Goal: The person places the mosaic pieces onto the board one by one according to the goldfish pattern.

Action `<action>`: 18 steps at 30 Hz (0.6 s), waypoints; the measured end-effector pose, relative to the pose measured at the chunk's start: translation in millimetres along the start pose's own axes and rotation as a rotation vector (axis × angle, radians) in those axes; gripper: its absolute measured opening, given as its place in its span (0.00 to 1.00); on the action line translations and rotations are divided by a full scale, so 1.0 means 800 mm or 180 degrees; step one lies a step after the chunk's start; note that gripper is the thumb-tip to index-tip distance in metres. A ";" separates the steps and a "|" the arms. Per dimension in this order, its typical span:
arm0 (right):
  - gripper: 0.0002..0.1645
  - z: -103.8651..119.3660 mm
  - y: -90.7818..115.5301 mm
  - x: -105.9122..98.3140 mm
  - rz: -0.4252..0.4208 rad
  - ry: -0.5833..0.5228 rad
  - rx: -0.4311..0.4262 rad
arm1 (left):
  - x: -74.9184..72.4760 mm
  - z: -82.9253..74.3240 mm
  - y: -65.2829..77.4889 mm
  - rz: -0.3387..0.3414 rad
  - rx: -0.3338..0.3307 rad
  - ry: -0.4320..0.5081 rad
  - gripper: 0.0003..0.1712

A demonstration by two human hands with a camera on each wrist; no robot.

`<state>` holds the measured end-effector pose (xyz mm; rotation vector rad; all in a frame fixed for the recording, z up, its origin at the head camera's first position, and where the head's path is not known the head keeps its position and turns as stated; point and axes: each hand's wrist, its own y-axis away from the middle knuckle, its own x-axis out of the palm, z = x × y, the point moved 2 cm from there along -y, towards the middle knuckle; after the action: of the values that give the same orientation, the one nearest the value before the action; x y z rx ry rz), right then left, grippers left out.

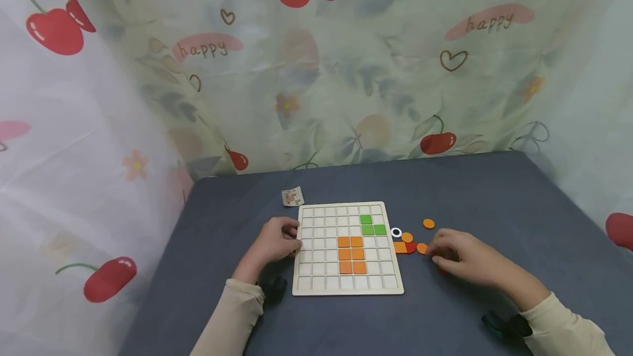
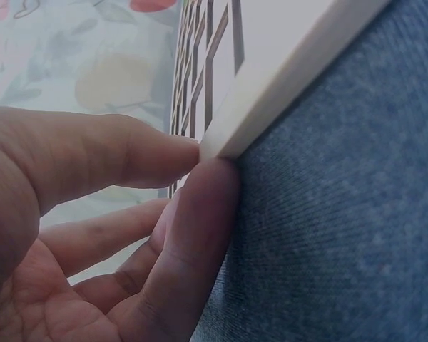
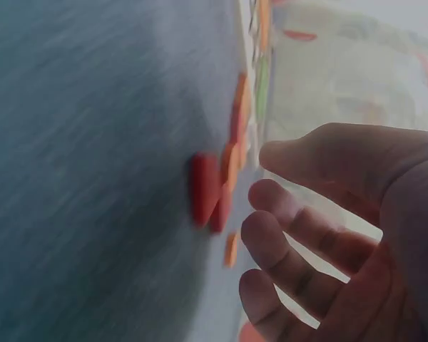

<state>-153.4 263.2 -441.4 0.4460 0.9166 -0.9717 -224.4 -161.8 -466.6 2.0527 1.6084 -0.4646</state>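
Observation:
A pale wooden grid board (image 1: 318, 283) lies flat on the table, with a block of orange squares (image 1: 344, 254) and several green squares (image 1: 367, 229) in its cells. My left hand (image 1: 269, 243) pinches the board's left edge between thumb and finger; the left wrist view shows the fingertips (image 2: 210, 185) against its rim. To the right of the board, my right hand (image 1: 467, 260) hovers beside loose pieces, fingers loosely curled, nothing between them. Red pieces (image 3: 205, 189) lie close to those fingertips in the right wrist view, mostly hidden by the hand in the head view.
Right of the board lie a black-and-white round piece (image 1: 396, 232), an orange rectangle (image 1: 400, 247), a red piece (image 1: 411, 247) and several orange discs (image 1: 428, 224). Behind the board's left corner is a small patterned card (image 1: 293, 196). Printed curtains (image 1: 336, 81) surround the dark table (image 1: 237, 196).

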 end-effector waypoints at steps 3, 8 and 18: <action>0.10 -0.009 0.011 -0.001 0.0074 -0.0019 0.0077 | 0.000 0.000 0.001 -0.0004 -0.0020 -0.0020 0.30; 0.12 -0.021 0.024 0.000 0.0126 -0.0059 0.0155 | 0.000 -0.001 0.001 0.0003 -0.0023 -0.0032 0.30; 0.07 -0.027 0.032 -0.001 -0.0054 0.0153 0.0282 | 0.001 -0.001 0.001 -0.0019 -0.0015 -0.0014 0.30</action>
<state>-141.4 291.9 -454.7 0.5393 0.9243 -1.0237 -223.7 -160.7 -466.4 2.0427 1.6119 -0.4667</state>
